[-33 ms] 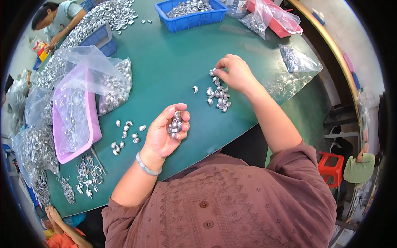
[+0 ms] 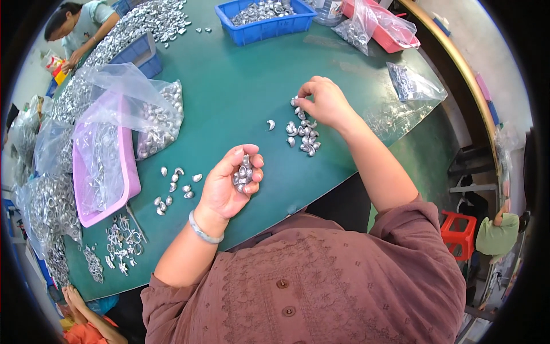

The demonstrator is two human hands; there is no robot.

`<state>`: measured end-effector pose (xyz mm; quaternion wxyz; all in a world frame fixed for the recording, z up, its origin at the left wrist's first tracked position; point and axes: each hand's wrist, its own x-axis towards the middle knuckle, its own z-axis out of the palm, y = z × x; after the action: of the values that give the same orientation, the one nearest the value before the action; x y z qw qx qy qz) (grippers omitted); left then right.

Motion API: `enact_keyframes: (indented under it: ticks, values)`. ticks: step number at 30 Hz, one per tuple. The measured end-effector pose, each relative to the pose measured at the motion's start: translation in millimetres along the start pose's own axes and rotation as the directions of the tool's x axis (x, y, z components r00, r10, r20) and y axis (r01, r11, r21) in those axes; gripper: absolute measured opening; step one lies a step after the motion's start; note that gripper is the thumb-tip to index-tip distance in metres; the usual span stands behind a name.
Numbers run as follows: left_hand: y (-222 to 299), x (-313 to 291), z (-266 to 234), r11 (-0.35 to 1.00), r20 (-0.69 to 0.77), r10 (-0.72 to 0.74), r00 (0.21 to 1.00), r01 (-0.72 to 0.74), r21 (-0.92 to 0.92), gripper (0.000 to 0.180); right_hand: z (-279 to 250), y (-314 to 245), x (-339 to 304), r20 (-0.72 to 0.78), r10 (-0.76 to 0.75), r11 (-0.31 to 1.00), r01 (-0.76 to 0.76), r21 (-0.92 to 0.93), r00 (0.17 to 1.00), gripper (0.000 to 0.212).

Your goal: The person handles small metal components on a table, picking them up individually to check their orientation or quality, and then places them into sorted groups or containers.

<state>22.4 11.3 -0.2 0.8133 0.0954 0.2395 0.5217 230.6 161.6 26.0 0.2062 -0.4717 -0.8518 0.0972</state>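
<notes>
My left hand [image 2: 220, 186] is turned palm up, its fingers curled round several small silver curved metal pieces [image 2: 243, 175]. Farther off to the right, my right hand [image 2: 326, 103] has thumb and fingertips pinched on one silver curved metal piece [image 2: 294, 101] at the tabletop. Just below those fingertips lies a loose cluster of similar pieces [image 2: 308, 136]. A single crescent-shaped piece [image 2: 271, 124] sits apart to its left. More scattered pieces [image 2: 173, 187] rest on the table left of my left hand.
A pink tray [image 2: 135, 180] with plastic bags stands at left, beside a bag of metal pieces [image 2: 163, 120]. Silver rings [image 2: 123, 241] lie nearer. A blue bin [image 2: 269, 33] and a red tray [image 2: 395, 41] are at the back. Another person [image 2: 86, 31] works at far left.
</notes>
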Motion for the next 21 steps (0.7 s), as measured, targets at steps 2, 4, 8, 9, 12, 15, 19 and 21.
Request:
enact_keyframes:
  ticks: [2, 4, 8, 9, 12, 15, 19, 21]
  values:
    - [-0.2, 0.3, -1.7, 1.0, -0.001, 0.02, 1.0, -0.02, 0.012, 0.019, 5.6, -2.8, 3.8, 0.057, 0.001, 0.999, 0.0, -0.032, 0.998, 0.016]
    - [-0.1, 0.4, -2.5, 0.998, 0.018, 0.049, 0.999, -0.05, 0.031, 0.017, 10.4, -6.7, 5.4, 0.067, 0.014, 0.999, -0.012, -0.037, 0.998, 0.014]
    - [0.6, 0.0, 2.4, 0.998, 0.002, 0.04, 0.999, -0.04, 0.058, 0.015, 16.1, -8.3, 5.2, 0.038, 0.004, 0.999, -0.002, -0.053, 0.999, 0.009]
    - [-0.1, 0.2, -0.2, 0.998, 0.025, 0.033, 0.999, -0.034, 0.061, 0.017, 16.8, -9.5, 5.2, 0.031, -0.016, 0.999, 0.017, -0.034, 0.999, 0.007]
    - [-1.2, -0.5, -0.4, 0.996, 0.01, 0.031, 0.999, -0.032, 0.081, 0.02, 14.4, -16.1, 0.7, -0.06, -0.145, 0.988, 0.148, 0.053, 0.988, 0.007]
    - [-1.2, -2.3, 1.3, 0.989, -0.028, 0.043, 0.999, -0.038, 0.14, 0.021, 5.8, -37.4, -10.2, 0.051, -0.13, 0.925, 0.103, 0.366, 0.99, 0.011]
    - [-1.7, -4.7, 12.1, 0.965, -0.095, 0.078, 0.992, -0.051, 0.258, 0.018, 2.7, -63.4, -32.1, 0.152, -0.253, 0.692, 0.069, 0.718, 0.955, 0.01]
    - [-5.6, -5.2, 10.4, 0.95, -0.099, 0.129, 0.987, -0.094, 0.296, 0.016, 6.0, -69.4, -40.6, 0.068, -0.324, 0.576, 0.14, 0.806, 0.944, 0.012]
